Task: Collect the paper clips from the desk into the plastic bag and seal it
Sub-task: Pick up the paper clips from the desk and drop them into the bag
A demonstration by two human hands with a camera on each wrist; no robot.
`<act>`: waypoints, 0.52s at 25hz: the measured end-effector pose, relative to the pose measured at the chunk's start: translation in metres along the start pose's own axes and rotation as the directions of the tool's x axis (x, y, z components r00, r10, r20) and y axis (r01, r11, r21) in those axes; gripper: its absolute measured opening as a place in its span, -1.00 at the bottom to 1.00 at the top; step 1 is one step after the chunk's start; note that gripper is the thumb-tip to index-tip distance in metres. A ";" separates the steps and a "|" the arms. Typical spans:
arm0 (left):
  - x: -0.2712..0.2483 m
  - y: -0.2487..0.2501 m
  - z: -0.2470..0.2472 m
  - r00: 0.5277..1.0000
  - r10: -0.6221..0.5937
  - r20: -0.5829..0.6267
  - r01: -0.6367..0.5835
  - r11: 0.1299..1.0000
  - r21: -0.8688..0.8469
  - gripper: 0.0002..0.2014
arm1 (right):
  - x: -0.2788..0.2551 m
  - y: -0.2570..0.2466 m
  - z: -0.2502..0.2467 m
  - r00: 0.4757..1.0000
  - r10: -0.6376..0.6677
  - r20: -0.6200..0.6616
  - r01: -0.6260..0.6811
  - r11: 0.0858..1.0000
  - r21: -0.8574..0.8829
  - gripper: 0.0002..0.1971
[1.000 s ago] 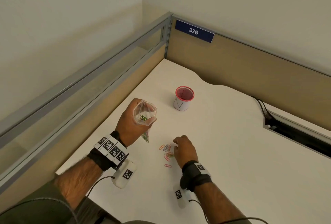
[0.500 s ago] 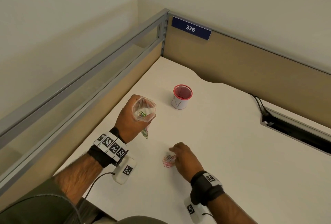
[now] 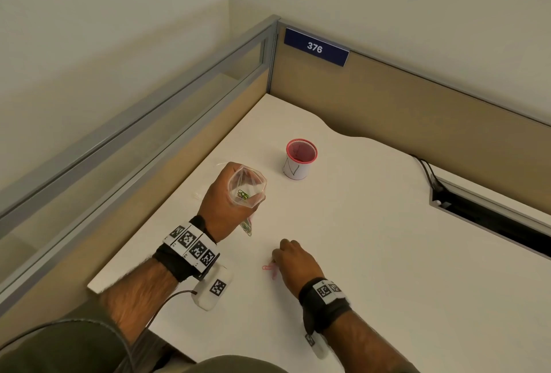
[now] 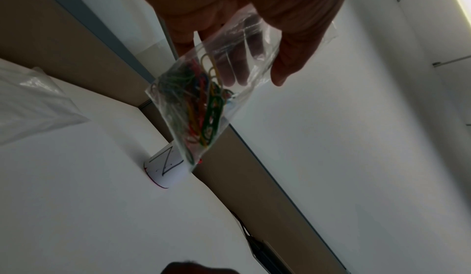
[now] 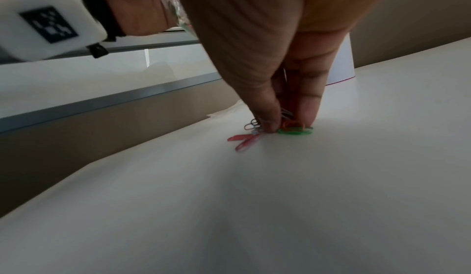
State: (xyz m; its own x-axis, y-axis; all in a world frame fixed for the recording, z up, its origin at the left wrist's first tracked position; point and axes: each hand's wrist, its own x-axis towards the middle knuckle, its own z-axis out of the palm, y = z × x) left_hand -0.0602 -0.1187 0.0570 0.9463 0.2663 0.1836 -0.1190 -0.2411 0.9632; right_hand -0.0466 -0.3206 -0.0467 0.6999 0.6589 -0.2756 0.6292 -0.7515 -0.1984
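Observation:
My left hand (image 3: 225,197) grips a small clear plastic bag (image 3: 247,190) upright above the white desk (image 3: 372,253), its mouth held wide. Several coloured paper clips (image 4: 201,107) lie bunched in the bag's lower end. My right hand (image 3: 293,262) is down on the desk in front of the bag. Its thumb and fingertips (image 5: 309,113) pinch a small heap of clips against the surface: a green one (image 5: 295,131), an orange one and grey ones. Two pink clips (image 5: 244,140) stick out to the left of the thumb and also show in the head view as pink clips (image 3: 269,269).
A white cup with a red rim (image 3: 299,160) stands behind the bag. Another clear plastic bag (image 4: 33,101) lies flat on the desk by the left partition (image 3: 179,146). A cable slot (image 3: 492,220) is cut into the desk at the right.
The scattered clips are now bunched together. My right hand has dragged them a little toward me and closed its fingertips on them. The left hand and bag have barely moved.

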 end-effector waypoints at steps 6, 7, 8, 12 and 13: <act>-0.003 0.006 -0.004 1.000 0.002 0.001 -0.002 0.999 0.047 -0.64 | 0.014 0.019 -0.007 0.986 0.169 0.009 -0.168 0.975 0.148 -0.83; -0.001 0.005 -0.005 1.000 0.000 -0.002 0.000 0.999 0.050 -0.64 | 0.013 0.023 -0.011 0.977 0.211 0.008 -0.208 0.956 0.209 -0.84; 0.000 0.005 -0.006 1.000 0.002 -0.002 -0.002 0.999 0.048 -0.64 | 0.011 0.026 -0.016 0.966 0.257 0.002 -0.247 0.926 0.285 -0.86; 0.003 0.003 -0.004 1.000 -0.015 0.001 0.015 0.998 0.057 -0.64 | -0.002 0.024 -0.069 0.919 0.370 -0.134 -0.212 0.751 0.625 -0.94; 0.004 0.003 -0.003 1.000 -0.025 0.003 0.025 0.998 0.058 -0.64 | -0.006 0.019 -0.088 0.909 0.366 -0.198 -0.153 0.736 0.660 -0.95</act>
State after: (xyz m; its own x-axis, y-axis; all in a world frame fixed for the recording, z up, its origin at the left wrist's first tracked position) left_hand -0.0578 -0.1155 0.0608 0.9499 0.2693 0.1585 -0.0775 -0.2885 0.9543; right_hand -0.0092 -0.3354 0.0338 0.9337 0.3305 -0.1373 0.1329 -0.6765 -0.7244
